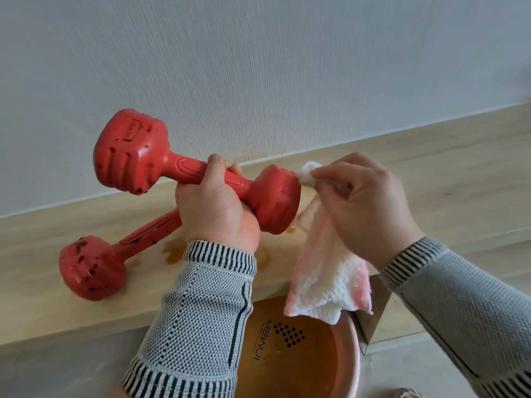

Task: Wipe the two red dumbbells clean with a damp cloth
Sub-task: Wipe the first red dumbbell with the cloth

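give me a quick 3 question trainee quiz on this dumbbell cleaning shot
1. True or false: the left hand grips the raised dumbbell by its handle.
2. Where does the cloth touch? A) the raised dumbbell's near end B) the lying dumbbell C) the basin
3. Fill in: the lying dumbbell shows dark ____.

Key: 1 true; 2 A; 3 spots. The right hand holds the cloth.

The left hand (214, 208) hides the lying dumbbell's (94, 265) far end; the basin (352, 366) is cut off below.
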Tool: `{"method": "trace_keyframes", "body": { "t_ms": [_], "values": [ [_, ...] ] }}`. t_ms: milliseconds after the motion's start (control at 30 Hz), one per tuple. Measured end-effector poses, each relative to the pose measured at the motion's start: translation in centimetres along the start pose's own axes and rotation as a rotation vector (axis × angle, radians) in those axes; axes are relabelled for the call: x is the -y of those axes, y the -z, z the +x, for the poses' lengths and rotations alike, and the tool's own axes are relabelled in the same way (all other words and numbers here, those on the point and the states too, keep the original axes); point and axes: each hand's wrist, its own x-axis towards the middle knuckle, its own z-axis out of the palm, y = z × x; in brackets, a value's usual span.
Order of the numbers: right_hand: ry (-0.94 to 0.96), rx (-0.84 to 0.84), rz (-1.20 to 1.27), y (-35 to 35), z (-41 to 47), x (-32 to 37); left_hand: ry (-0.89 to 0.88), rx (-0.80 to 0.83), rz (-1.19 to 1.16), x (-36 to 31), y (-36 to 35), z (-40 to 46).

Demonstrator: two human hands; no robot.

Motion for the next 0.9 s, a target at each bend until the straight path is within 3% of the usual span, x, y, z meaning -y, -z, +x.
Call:
{"method": "trace_keyframes", "body": {
  "t_ms": [133,367,500,633,733,800,900],
  "values": [
    [-0.224,-0.022,0.105,1.2,0.9,-0.8,0.035,0.020,-0.040,-0.3,0.2,0.4],
    [0.155,0.077,0.087,-1.1,-1.0,2.2,0.008,0.041,-0.060,-0.1,-0.3,0.4],
    [0.100,-0.004,0.057,-0.9,-0.2,1.1,-0.007,0.029,-0.026,-0.1,-0.3,-0.1],
    [0.160,0.059,0.033,-1.2,-0.8,1.8,0.034,0.013,-0.057,-0.3,-0.5,-0.2],
    [-0.142,0.055,0.119,-0.4,0.0,0.9,0.049,-0.050,-0.051,-0.8,-0.6,-0.4],
    [-0.357,0.110,0.304,0.2,0.2,0.6,0.092,-0.049,-0.083,-1.3,-0.7,-0.6],
    [-0.527,0.115,0.531,0.4,0.1,1.1,0.131,0.025,-0.053,-1.6,-0.6,-0.5]
  ]
}}
